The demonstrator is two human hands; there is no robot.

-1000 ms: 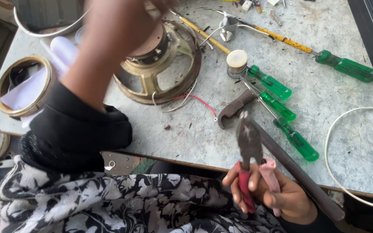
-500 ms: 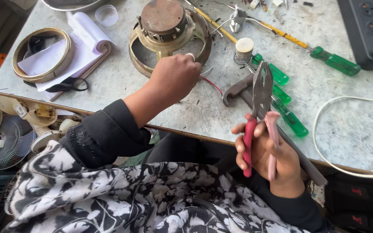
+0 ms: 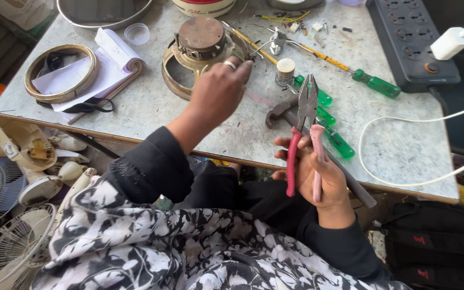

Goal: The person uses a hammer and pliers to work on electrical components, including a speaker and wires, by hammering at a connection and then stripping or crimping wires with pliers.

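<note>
My right hand [image 3: 312,169] grips a pair of pliers [image 3: 303,129] by their pink and red handles, jaws pointing up, above the table's near edge. My left hand [image 3: 218,91], with a ring on one finger, hovers blurred over the table just in front of a rusty round speaker frame [image 3: 200,45]. Its fingers are curled, and whether they pinch anything is unclear. A thin red wire [image 3: 256,96] lies on the table beside that hand.
Green-handled screwdrivers [image 3: 336,137] and a hammer [image 3: 280,110] lie by the pliers. A notebook [image 3: 100,67] with a brass ring [image 3: 60,72] sits left; a dark power strip [image 3: 409,45] and white cable [image 3: 404,182] right. Fan parts [image 3: 12,198] crowd the floor at left.
My left hand has drawn back from the speaker frame toward the table's middle. My right hand has lifted the pliers higher and turned them upright.
</note>
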